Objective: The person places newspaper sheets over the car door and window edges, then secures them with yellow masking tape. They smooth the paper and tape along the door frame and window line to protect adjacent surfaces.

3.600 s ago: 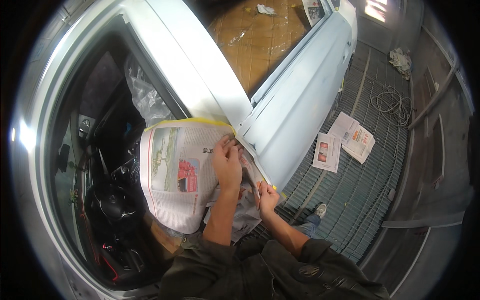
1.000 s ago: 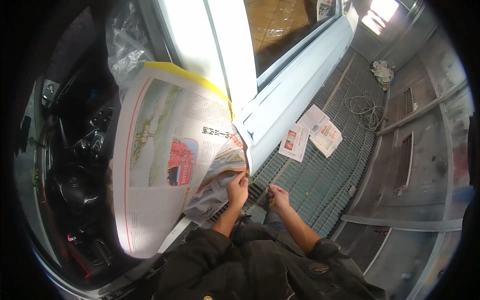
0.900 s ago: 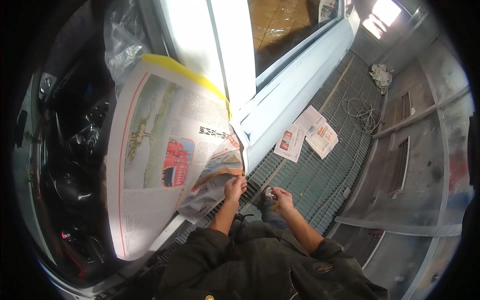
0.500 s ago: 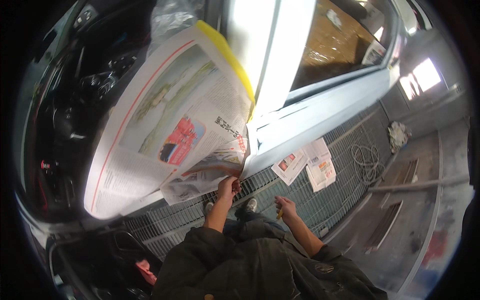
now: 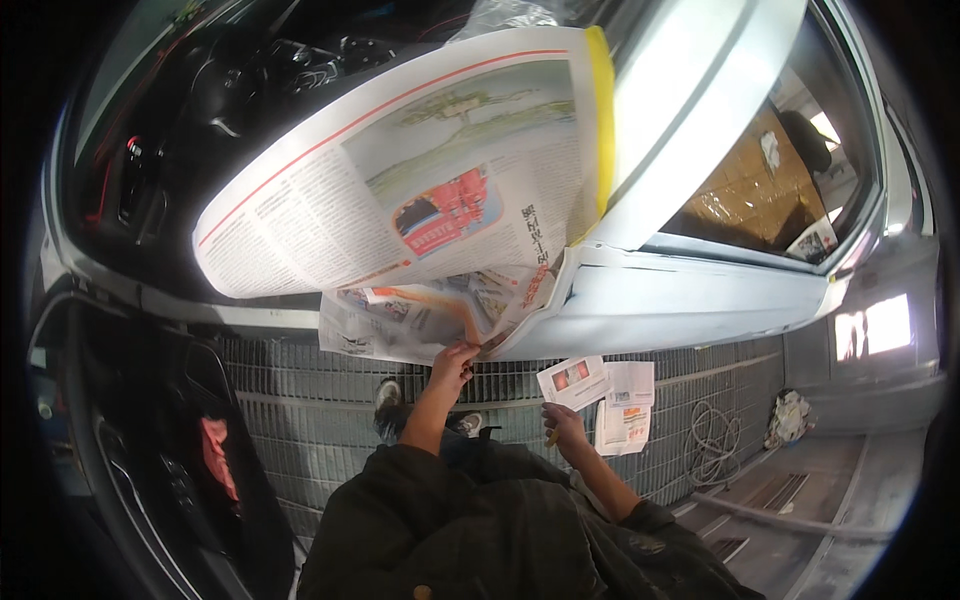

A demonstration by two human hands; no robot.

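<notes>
A large newspaper sheet (image 5: pixel 400 200) is fixed along its right edge with yellow tape (image 5: pixel 600 120) to a pale grey car door pillar (image 5: pixel 680 90). A second, crumpled newspaper sheet (image 5: pixel 410 315) hangs below it. My left hand (image 5: pixel 453 362) reaches up and pinches the lower edge of that crumpled sheet, by the bottom of the grey door panel (image 5: pixel 680 310). My right hand (image 5: pixel 565 422) hangs lower and apart from the paper. Its fingers are curled around something small and tan that I cannot identify.
Loose printed sheets (image 5: pixel 600 395) lie on the metal grate floor (image 5: pixel 300 410) near my shoes (image 5: pixel 388 395). A coiled hose (image 5: pixel 715 440) and a rag (image 5: pixel 790 415) are at the right. Brown paper (image 5: pixel 750 195) covers the window. The dark car interior (image 5: pixel 200 100) is at upper left.
My left hand came down from the taped sheet to the edge of the lower crumpled sheet. My right hand dropped away from the door. The view has swung upward and left.
</notes>
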